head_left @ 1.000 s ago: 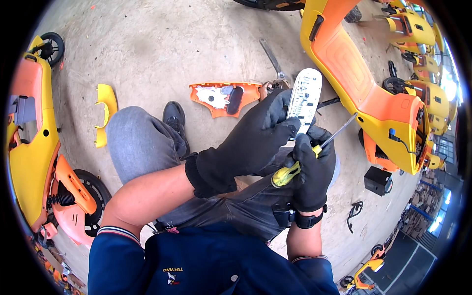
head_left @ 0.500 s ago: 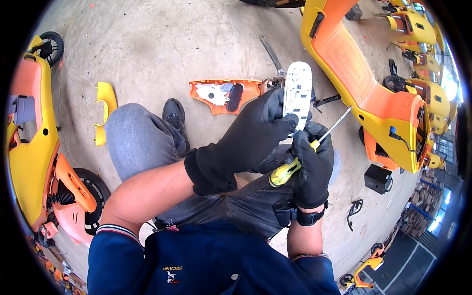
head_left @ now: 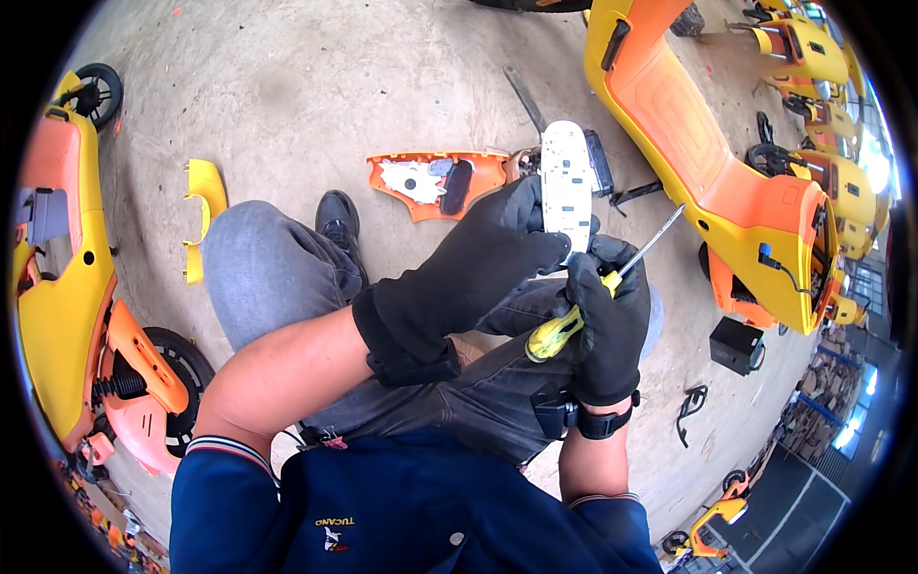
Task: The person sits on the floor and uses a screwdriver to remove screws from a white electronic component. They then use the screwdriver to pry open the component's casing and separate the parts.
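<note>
My left hand (head_left: 483, 253), in a black glove, grips an elongated white panel (head_left: 566, 177) with small dark parts, held upright above my lap. My gloved right hand (head_left: 612, 316) is closed round a yellow-handled screwdriver (head_left: 553, 334), its metal shaft pointing up and to the right; its upper fingers are at the panel's lower end. Beyond my hands, an orange shell (head_left: 430, 187) with a white and black inner part lies on the concrete floor, beside a dark metal piece (head_left: 526, 163) partly hidden by the panel.
A yellow-orange scooter body (head_left: 698, 153) lies at my right, another scooter (head_left: 62, 335) stands at my left. A yellow trim piece (head_left: 204, 182) lies by my knee (head_left: 258, 258), a black box (head_left: 736, 346) and bracket (head_left: 688, 416) to the right. More scooters (head_left: 808, 53) line the far right.
The white panel in my left hand has moved left and slightly up, uncovering more of a black object behind it. My right hand still holds the screwdriver.
</note>
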### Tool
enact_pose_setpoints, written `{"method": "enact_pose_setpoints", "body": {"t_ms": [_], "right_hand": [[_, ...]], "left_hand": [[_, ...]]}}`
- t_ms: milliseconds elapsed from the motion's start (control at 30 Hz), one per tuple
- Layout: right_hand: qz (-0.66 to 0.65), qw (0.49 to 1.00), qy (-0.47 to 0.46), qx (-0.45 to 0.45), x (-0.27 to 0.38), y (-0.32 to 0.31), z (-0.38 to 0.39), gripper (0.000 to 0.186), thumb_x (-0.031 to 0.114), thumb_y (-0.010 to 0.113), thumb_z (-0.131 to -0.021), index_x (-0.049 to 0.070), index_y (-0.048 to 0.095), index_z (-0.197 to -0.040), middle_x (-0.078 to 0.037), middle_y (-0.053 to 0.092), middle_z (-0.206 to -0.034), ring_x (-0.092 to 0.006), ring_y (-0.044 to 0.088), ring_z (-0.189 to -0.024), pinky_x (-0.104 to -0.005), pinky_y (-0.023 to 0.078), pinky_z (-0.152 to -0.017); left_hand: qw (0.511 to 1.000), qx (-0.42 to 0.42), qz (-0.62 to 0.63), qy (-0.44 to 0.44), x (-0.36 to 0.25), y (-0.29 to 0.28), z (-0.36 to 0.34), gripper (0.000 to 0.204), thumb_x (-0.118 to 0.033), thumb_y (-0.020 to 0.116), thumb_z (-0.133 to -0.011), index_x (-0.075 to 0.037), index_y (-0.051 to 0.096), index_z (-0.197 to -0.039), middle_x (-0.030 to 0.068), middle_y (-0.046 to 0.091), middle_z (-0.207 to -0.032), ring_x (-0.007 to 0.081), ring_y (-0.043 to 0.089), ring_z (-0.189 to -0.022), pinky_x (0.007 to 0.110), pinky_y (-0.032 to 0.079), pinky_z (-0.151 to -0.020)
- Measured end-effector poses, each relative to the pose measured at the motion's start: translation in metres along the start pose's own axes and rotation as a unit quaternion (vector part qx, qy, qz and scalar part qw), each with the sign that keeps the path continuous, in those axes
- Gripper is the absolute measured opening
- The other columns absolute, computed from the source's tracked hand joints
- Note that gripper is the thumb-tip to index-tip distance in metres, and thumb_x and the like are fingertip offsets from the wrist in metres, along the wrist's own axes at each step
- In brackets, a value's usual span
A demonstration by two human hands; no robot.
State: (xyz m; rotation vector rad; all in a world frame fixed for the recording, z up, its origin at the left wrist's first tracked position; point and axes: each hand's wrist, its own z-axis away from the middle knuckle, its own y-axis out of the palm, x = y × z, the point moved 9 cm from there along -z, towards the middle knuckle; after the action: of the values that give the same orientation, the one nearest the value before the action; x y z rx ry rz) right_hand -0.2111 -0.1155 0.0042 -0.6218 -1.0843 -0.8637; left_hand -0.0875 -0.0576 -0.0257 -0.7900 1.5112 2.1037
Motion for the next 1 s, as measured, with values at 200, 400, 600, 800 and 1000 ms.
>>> {"method": "enact_pose_setpoints", "body": {"t_ms": [200, 400, 600, 800, 1000], "right_hand": [[0.009, 1.0, 0.004, 0.0, 0.0009, 0.0014, 0.0002, 0.021, 0.011, 0.063, -0.099, 0.002, 0.058, -0.117, -0.003, 0.061, -0.084, -0.0083, 0.058, -0.068, -0.0222, 0.05, -0.061], [0.008, 1.0, 0.001, 0.0, 0.0013, 0.0049, 0.0005, 0.021, 0.011, 0.062, -0.099, 0.001, 0.059, -0.117, -0.002, 0.061, -0.084, -0.0078, 0.056, -0.068, -0.0227, 0.049, -0.062], [0.019, 1.0, 0.008, 0.001, 0.0005, 0.0056, 0.0002, 0.019, 0.01, 0.061, -0.099, 0.001, 0.06, -0.116, -0.002, 0.061, -0.084, -0.0072, 0.057, -0.068, -0.0219, 0.048, -0.061], [0.023, 1.0, 0.007, -0.009, -0.0012, 0.0042, -0.0022, 0.017, 0.011, 0.064, -0.099, 0.001, 0.06, -0.113, -0.002, 0.061, -0.081, -0.0073, 0.058, -0.065, -0.021, 0.048, -0.058], [0.024, 1.0, 0.018, -0.006, -0.0014, 0.0021, -0.0005, 0.016, 0.012, 0.065, -0.099, 0.002, 0.061, -0.111, -0.002, 0.061, -0.08, -0.008, 0.058, -0.063, -0.0212, 0.049, -0.056]], "left_hand": [[1.0, -0.002, -0.021, 0.007, -0.0032, -0.0002, 0.0007, 0.041, -0.004, 0.061, -0.092, 0.006, 0.056, -0.131, 0.0112, 0.069, -0.116, 0.0142, 0.065, -0.103, 0.03, 0.054, -0.091], [1.0, -0.003, -0.003, -0.01, -0.0015, -0.0029, 0.0034, 0.042, -0.003, 0.061, -0.092, 0.006, 0.054, -0.132, 0.0124, 0.069, -0.118, 0.0158, 0.066, -0.107, 0.031, 0.054, -0.094], [1.0, 0.0, -0.009, -0.026, 0.0011, -0.0046, 0.0032, 0.042, -0.002, 0.061, -0.092, 0.007, 0.054, -0.132, 0.0131, 0.069, -0.119, 0.016, 0.066, -0.107, 0.03, 0.054, -0.094], [0.999, -0.007, -0.039, -0.014, 0.0025, -0.0068, 0.0024, 0.041, -0.002, 0.062, -0.092, 0.007, 0.053, -0.131, 0.013, 0.069, -0.119, 0.0158, 0.067, -0.106, 0.03, 0.054, -0.094], [1.0, 0.009, -0.008, -0.001, 0.0021, -0.0051, 0.0021, 0.04, -0.002, 0.061, -0.093, 0.007, 0.054, -0.131, 0.0133, 0.069, -0.119, 0.0159, 0.067, -0.108, 0.03, 0.054, -0.094]]}}
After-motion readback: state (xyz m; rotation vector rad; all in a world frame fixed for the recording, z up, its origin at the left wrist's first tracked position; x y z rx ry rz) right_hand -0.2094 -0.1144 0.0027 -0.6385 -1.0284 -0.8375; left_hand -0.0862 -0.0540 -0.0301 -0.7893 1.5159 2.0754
